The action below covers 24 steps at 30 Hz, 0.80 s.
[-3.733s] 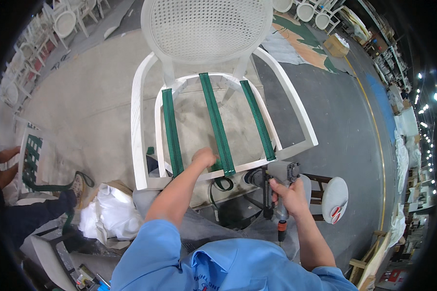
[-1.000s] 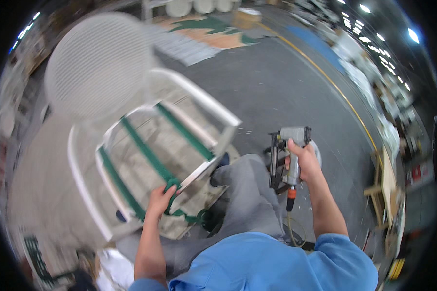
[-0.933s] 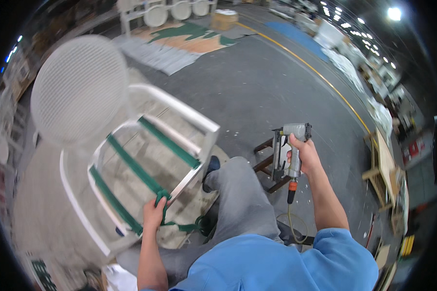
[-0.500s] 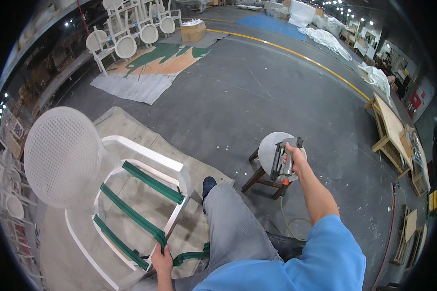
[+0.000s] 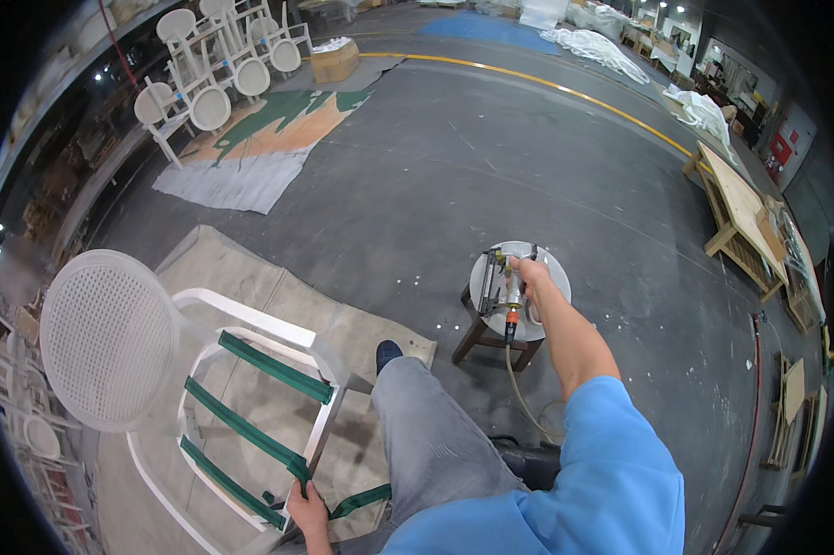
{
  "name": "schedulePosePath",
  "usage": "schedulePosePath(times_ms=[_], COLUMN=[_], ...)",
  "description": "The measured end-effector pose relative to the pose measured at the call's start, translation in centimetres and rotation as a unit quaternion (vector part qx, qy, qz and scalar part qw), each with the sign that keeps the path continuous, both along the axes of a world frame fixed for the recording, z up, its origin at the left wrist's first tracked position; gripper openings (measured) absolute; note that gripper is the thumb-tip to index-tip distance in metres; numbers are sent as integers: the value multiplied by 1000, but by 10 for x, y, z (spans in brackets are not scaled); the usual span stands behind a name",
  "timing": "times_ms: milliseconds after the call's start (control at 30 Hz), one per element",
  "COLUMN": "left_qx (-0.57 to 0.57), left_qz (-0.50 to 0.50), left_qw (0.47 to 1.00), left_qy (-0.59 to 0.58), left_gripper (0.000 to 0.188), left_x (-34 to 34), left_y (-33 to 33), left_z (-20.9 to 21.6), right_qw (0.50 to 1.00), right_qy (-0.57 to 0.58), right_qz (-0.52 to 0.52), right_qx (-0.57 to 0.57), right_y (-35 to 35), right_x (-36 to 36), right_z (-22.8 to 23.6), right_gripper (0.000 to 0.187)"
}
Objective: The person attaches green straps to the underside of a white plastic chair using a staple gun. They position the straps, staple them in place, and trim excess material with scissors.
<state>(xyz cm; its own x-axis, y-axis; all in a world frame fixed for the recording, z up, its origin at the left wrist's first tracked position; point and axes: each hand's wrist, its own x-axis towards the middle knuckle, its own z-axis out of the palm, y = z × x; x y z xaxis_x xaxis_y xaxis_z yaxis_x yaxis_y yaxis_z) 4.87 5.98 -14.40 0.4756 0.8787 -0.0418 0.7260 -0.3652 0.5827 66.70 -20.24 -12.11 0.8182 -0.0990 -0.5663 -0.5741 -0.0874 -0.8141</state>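
A white armchair frame [image 5: 241, 304] with a round woven back [image 5: 108, 339] stands at my left, its seat open. Three green webbing straps [image 5: 232, 413] cross the seat frame. At the near rail, my left hand [image 5: 308, 509] pinches the middle strap, whose loose end [image 5: 361, 500] trails to the right toward my leg. My right hand [image 5: 531, 277] is wrapped around a pneumatic staple gun [image 5: 500, 282] at the top of a small round stool [image 5: 552, 319]. A hose [image 5: 518, 384] runs down from the gun's orange fitting.
Beige cardboard sheeting [image 5: 278, 268] lies under the chair. Stacked white chairs [image 5: 222, 79] and a cardboard box [image 5: 334, 61] stand at the far left. A wooden rack [image 5: 736, 217] is at the right. More white chair frames [image 5: 42, 435] crowd the left edge.
My right hand has lowered the staple gun onto the stool top, and the gun has turned. My left hand stays on the strap. The whole view has shifted slightly.
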Motion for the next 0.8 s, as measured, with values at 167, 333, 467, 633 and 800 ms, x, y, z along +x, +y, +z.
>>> schedulePosePath(times_ms=[167, 333, 467, 633, 800], left_qx=[-10, -10, -20, -346, -535], left_qz=[4, 43, 55, 98, 107], left_qw=[1000, 999, 998, 908, 682], left_qy=[-4, -5, -22, -214, -487], left_gripper=[30, 40, 44, 38, 32], left_x=[-1, -17, -4, -26, -44], left_y=[0, 0, 3, 40, 75], left_z=[-4, -4, -7, 5, 11], right_qw=[988, 789, 797, 883, 961], right_qy=[-9, -227, -135, -81, -180], right_qz=[133, 221, 287, 316, 202], right_qx=[-74, -526, -513, -339, -55], right_y=[-38, -62, -91, -103, -78], right_x=[0, -30, -53, -49, -97], right_z=[11, -2, -7, 16, 42], right_gripper=[34, 42, 61, 55, 60])
